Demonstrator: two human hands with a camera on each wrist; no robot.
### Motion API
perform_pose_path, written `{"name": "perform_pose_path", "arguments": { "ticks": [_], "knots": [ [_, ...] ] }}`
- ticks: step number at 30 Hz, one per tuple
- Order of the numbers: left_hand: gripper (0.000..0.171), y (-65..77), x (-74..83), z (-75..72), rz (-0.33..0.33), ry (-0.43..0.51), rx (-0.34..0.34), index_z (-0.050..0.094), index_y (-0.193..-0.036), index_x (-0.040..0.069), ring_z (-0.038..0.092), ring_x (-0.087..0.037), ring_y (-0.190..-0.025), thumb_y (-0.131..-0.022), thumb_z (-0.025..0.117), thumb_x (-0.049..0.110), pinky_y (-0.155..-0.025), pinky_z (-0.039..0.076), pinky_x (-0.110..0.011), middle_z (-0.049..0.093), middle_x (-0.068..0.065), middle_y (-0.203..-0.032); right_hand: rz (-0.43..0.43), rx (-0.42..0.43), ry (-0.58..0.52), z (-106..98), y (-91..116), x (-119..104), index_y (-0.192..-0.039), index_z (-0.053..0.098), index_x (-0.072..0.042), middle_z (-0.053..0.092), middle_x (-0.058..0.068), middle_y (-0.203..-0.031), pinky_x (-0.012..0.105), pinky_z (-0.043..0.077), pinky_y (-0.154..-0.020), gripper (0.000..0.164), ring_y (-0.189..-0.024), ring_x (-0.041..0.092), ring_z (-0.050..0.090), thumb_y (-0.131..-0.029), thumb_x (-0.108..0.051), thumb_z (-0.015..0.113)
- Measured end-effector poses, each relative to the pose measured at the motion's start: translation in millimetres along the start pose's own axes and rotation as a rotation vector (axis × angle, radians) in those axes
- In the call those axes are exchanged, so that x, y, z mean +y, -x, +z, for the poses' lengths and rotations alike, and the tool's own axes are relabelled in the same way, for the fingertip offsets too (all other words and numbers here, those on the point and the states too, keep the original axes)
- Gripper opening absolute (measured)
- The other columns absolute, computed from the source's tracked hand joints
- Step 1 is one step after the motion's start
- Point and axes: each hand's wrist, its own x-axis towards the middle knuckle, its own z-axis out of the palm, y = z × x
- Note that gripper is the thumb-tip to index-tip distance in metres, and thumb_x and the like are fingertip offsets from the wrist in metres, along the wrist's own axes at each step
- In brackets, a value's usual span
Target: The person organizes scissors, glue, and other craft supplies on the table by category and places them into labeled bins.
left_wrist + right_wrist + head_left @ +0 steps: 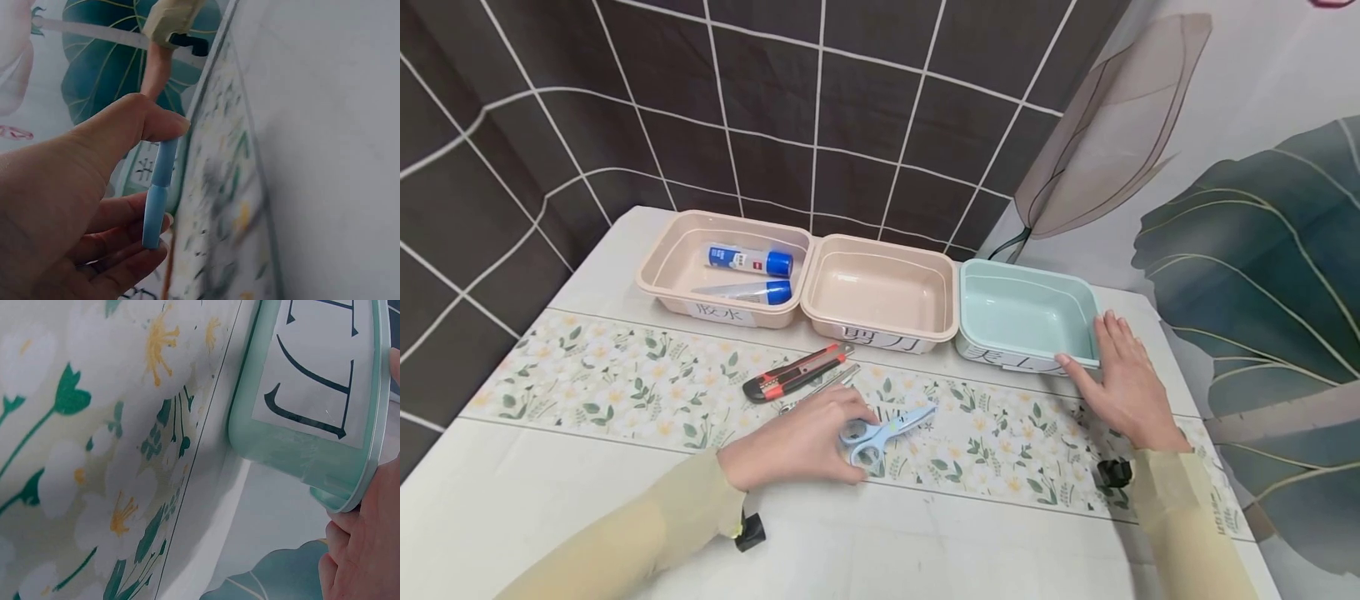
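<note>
My left hand (801, 440) pinches light blue scissors (887, 432) by the handle loops, thumb on one side and fingers on the other. The blades point right over the flowered strip. In the left wrist view the scissors' handle (159, 194) is edge-on between thumb and fingertips. My right hand (1126, 390) rests against the front right corner of a mint green bin (1030, 360), with fairly straight fingers along its side and the thumb at the front rim. A red and black utility knife (793, 373) lies left of the scissors, beside a slim metal tool (838, 379) partly hidden by my left hand.
Left of the green bin stand two beige bins in a row: a middle bin (880, 329) and a left bin (662, 287). The left one holds a glue stick (748, 260) and a blue-capped tube (748, 292). White labels mark their fronts. A dark tiled-pattern curtain (760, 108) hangs behind.
</note>
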Motion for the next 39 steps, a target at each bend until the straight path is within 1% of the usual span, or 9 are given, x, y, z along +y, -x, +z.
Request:
{"name": "perform_pose_path", "arguments": {
  "ticks": [4, 7, 10, 15, 21, 26, 28, 33, 39],
  "knots": [
    [0.058, 0.9, 1.0, -13.1, -0.006, 0.009, 0.015, 0.067, -0.111, 0.014, 0.052, -0.009, -0.089, -0.061, 0.081, 0.040, -0.078, 0.044, -0.022, 0.055, 0.011, -0.101, 0.002, -0.001, -0.002, -1, 1, 0, -0.149, 0.009, 0.000, 0.002, 0.016, -0.154, 0.051, -0.001, -0.109, 0.086, -0.139, 0.024, -0.008, -0.092, -0.052, 0.047],
    [0.057, 0.5, 0.4, -21.2, -0.013, -0.028, 0.042, 0.067, -0.111, 0.016, 0.051, -0.007, -0.095, -0.061, 0.081, 0.041, -0.086, 0.041, -0.025, 0.055, 0.013, -0.103, 0.002, -0.001, -0.004, -1, 1, 0, -0.149, 0.010, 0.000, 0.002, 0.017, -0.154, 0.050, -0.001, -0.109, 0.086, -0.139, 0.024, -0.008, -0.092, -0.052, 0.047],
    [0.057, 0.1, 0.1, -28.9, -0.037, -0.058, 0.070, 0.067, -0.110, 0.018, 0.047, -0.010, -0.110, -0.060, 0.081, 0.042, -0.098, 0.034, -0.031, 0.056, 0.012, -0.107, 0.002, -0.002, -0.004, -1, 1, 0, -0.148, 0.010, 0.000, 0.002, 0.017, -0.154, 0.048, -0.002, -0.109, 0.086, -0.139, 0.024, -0.008, -0.092, -0.052, 0.047],
    [0.057, -1.1, -0.4, -41.7, -0.067, -0.058, 0.098, 0.066, -0.111, 0.019, 0.041, -0.016, -0.122, -0.061, 0.082, 0.042, -0.102, 0.032, -0.035, 0.055, 0.011, -0.109, 0.007, -0.006, -0.001, -1, 2, -1, -0.148, 0.009, 0.000, 0.000, 0.015, -0.154, 0.049, 0.000, -0.109, 0.086, -0.139, 0.024, -0.008, -0.092, -0.053, 0.047],
    [0.062, -6.7, -2.7, -59.5, -0.069, -0.068, 0.133, 0.065, -0.115, 0.017, 0.046, -0.010, -0.107, -0.062, 0.082, 0.042, -0.093, 0.040, -0.033, 0.054, 0.011, -0.110, 0.004, -0.001, -0.002, -1, 2, -1, -0.149, 0.009, 0.000, 0.001, 0.015, -0.154, 0.049, 0.000, -0.109, 0.086, -0.139, 0.023, -0.008, -0.092, -0.053, 0.047],
    [0.060, -15.3, -5.9, -78.2, -0.019, -0.073, 0.179, 0.065, -0.114, 0.014, 0.049, -0.013, -0.090, -0.063, 0.082, 0.038, -0.073, 0.043, -0.028, 0.055, 0.008, -0.102, -0.002, 0.004, 0.000, -1, 1, -1, -0.148, 0.010, 0.000, 0.002, 0.015, -0.154, 0.049, 0.001, -0.109, 0.086, -0.140, 0.024, -0.007, -0.092, -0.052, 0.047],
    [0.057, -19.9, -8.0, -86.3, 0.012, -0.075, 0.202, 0.065, -0.112, 0.013, 0.050, -0.013, -0.086, -0.063, 0.083, 0.036, -0.070, 0.043, -0.028, 0.056, 0.006, -0.099, -0.002, 0.003, 0.001, 0, 1, -1, -0.148, 0.010, 0.000, 0.002, 0.015, -0.154, 0.048, 0.000, -0.110, 0.086, -0.140, 0.024, -0.007, -0.092, -0.052, 0.047],
    [0.057, -34.6, -16.2, -106.2, 0.059, -0.093, 0.247, 0.066, -0.110, 0.011, 0.050, -0.013, -0.089, -0.062, 0.084, 0.036, -0.076, 0.042, -0.031, 0.058, 0.006, -0.099, 0.005, 0.000, 0.002, 0, 1, -1, -0.149, 0.010, 0.000, -0.001, 0.012, -0.155, 0.048, -0.001, -0.110, 0.086, -0.140, 0.023, -0.007, -0.092, -0.053, 0.047],
    [0.053, -56.2, -28.7, -121.5, 0.045, -0.138, 0.232, 0.067, -0.109, 0.012, 0.050, -0.016, -0.096, -0.063, 0.081, 0.035, -0.083, 0.039, -0.035, 0.059, 0.004, -0.105, 0.011, -0.003, 0.009, 1, 0, 0, -0.149, 0.009, -0.001, 0.000, 0.012, -0.155, 0.049, 0.000, -0.109, 0.086, -0.140, 0.022, -0.008, -0.091, -0.054, 0.047]
  ]
}}
